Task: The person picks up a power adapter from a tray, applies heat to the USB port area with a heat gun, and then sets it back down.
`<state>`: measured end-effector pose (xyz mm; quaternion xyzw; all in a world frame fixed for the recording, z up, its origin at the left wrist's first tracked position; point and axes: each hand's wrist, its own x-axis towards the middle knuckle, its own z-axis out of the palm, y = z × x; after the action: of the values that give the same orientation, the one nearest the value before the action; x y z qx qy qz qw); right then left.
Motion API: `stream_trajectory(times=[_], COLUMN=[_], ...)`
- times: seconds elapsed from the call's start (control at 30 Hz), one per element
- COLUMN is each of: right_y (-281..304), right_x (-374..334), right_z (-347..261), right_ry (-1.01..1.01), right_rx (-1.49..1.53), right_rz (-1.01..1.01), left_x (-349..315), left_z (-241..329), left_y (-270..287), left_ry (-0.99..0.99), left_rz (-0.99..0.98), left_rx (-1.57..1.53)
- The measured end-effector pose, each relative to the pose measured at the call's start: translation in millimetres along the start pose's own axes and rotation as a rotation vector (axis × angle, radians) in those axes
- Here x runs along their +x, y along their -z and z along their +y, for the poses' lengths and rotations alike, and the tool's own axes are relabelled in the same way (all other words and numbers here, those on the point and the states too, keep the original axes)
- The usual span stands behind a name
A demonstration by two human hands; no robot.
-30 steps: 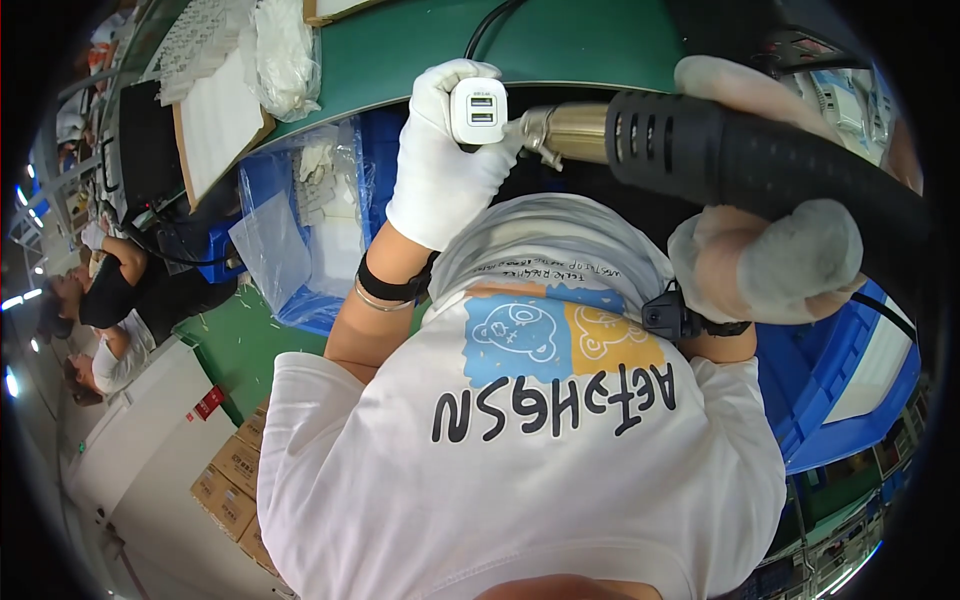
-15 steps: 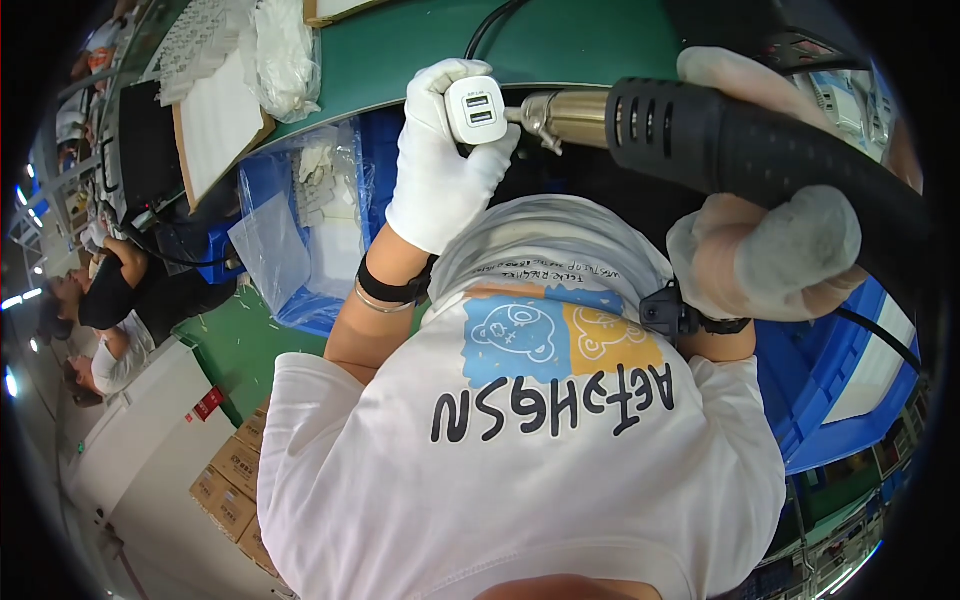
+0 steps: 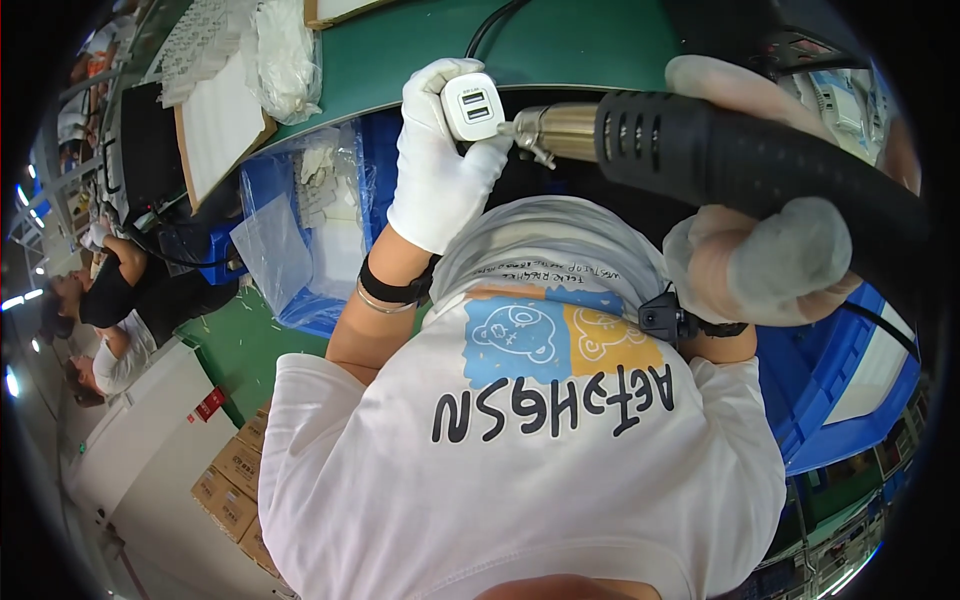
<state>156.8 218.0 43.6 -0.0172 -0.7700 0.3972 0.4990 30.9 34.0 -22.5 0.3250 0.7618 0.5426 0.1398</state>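
My left hand (image 3: 435, 175), in a white glove, is closed round a small white two-port USB charger (image 3: 483, 125). The charger's face with its two slots is turned up. My right hand (image 3: 765, 262), with pale translucent coverings on its fingertips, grips a thick black hot air gun (image 3: 680, 145) with a slotted collar. The gun's brass-coloured metal nozzle (image 3: 565, 132) points left, its narrow tip at the charger's lower right edge; whether they touch I cannot tell. Part of the right hand is hidden behind the gun.
A green worktable (image 3: 400, 60) runs along the far side, with a black cable (image 3: 490, 28) on it. A blue bin (image 3: 310, 312) with plastic bags stands at left, another blue bin (image 3: 815, 425) at right. Clear plastic bags (image 3: 285, 60) lie at far left. Other people sit further left.
The charger has tilted slightly and shifted a little up and left in my left hand. My right hand and the hot air gun have moved slightly left.
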Motion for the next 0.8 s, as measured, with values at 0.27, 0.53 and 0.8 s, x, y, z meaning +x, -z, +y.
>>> stream_trajectory(times=[0.27,0.53,0.8], right_y=[-2.2,-2.9,1.2], right_x=[-1.6,-8.3,-3.6], right_z=[-4.3,-0.3,-3.7], right_ry=[-0.037,-0.053,-0.004], right_rx=[-0.045,-0.018,0.117], right_rz=[0.007,0.04,-0.045], left_x=[0.5,1.4,1.4], left_z=[1.7,-0.5,1.8], left_y=[-0.6,-0.8,-1.7], left_ry=[0.001,-0.019,-0.05], left_rz=[0.015,0.002,0.007], left_rx=[0.027,0.021,0.036])
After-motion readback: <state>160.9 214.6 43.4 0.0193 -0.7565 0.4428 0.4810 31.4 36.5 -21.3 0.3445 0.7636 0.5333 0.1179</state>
